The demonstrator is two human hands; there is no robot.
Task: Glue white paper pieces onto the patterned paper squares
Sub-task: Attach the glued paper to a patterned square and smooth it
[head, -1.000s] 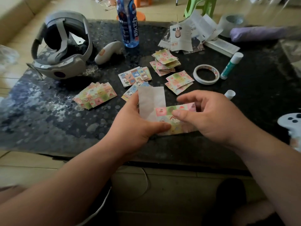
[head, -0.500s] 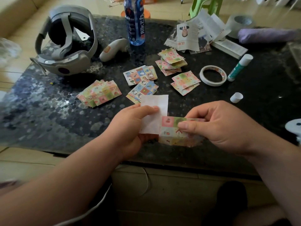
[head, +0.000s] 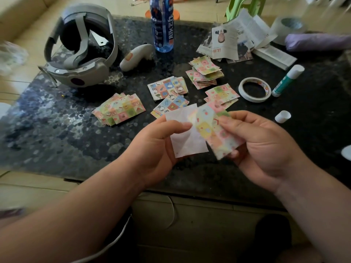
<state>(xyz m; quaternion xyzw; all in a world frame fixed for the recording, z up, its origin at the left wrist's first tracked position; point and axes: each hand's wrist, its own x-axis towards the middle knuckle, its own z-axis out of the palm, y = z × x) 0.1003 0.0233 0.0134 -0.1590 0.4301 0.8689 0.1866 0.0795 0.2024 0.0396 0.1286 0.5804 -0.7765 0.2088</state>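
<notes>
Dark speckled surface (head: 47, 133), headset (head: 79, 54) at 10 o'clock. Left hand (head: 157, 147) at centre, thumb and fingers pinched on white paper piece (head: 187, 141). Right hand (head: 262, 149) at 3 o'clock of it, clamped on patterned paper square (head: 218, 133), overlapping the white piece's right edge. Patterned stacks (head: 119, 109) at 12 o'clock; tape roll (head: 253, 99), glue stick (head: 286, 80), cap (head: 282, 116) at 2 o'clock.

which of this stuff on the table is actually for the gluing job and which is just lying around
For the job: white paper piece in the left hand, patterned square in the right hand, stacks of patterned squares, glue stick, loose white cap.

Lying about: headset, controller, bottle, tape roll, printed paper scraps.
</notes>
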